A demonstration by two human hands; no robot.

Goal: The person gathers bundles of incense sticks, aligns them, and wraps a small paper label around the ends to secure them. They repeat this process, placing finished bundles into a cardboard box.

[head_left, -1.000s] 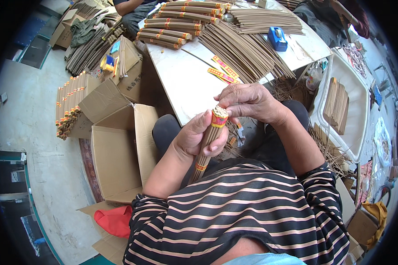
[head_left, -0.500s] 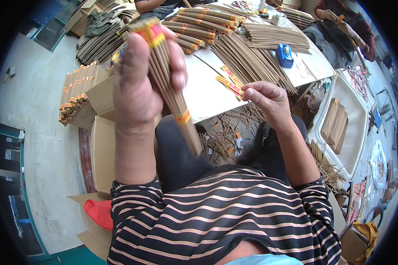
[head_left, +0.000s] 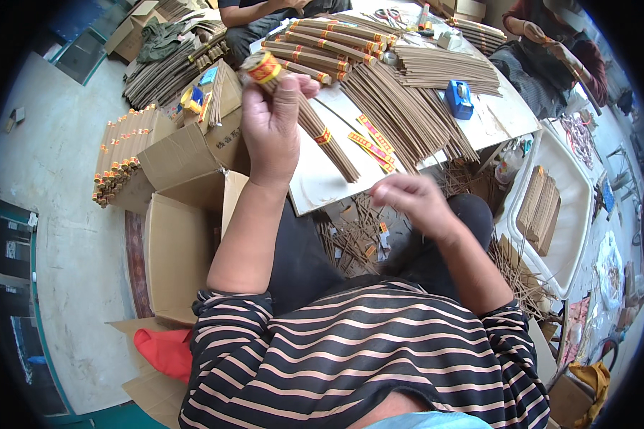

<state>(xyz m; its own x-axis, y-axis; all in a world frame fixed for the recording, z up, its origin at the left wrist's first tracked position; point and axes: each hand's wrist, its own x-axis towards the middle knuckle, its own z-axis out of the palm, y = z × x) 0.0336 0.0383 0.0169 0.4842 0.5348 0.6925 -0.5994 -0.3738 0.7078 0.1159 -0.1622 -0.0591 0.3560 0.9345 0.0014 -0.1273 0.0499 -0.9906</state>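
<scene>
My left hand is closed around a bundle of incense sticks, held tilted over the near left of the table. Red and yellow bands wrap the bundle at its upper end and partway down. Just off the table's near edge is my right hand, blurred by motion; its fingers look bent, and whatever may be in them does not show. Several red and yellow paper strips lie on the white table just beyond that hand. Loose incense sticks are spread beside the strips.
Banded bundles are piled at the back, near a blue tape dispenser. Open cardboard boxes stand to my left. A white tub holds more sticks at right. Two other people sit across the table.
My left hand has lowered and turned with the bundle, shifting right over the table. My right hand has drawn back from the paper strips toward me.
</scene>
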